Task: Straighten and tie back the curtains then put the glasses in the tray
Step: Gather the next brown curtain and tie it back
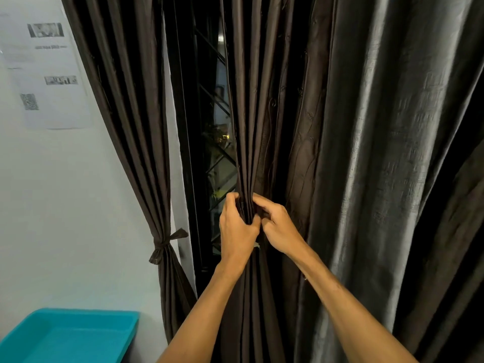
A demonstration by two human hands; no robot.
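Gathered curtain point(248, 153) clamped in left hand point(237, 230) and right hand point(279, 231), hands together; wall sheet point(56, 106) print unreadable.

Tied curtain point(136, 127) left of window point(218, 163), gathered curtain point(251, 100) right of it, tray point(78, 314) at lower left

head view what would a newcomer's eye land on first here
Dead centre, the left hand and right hand both grip a bunched dark curtain panel in front of the window grille. To the left, another curtain hangs tied back with a fabric tie against the white wall. A teal tray sits in the bottom left corner.
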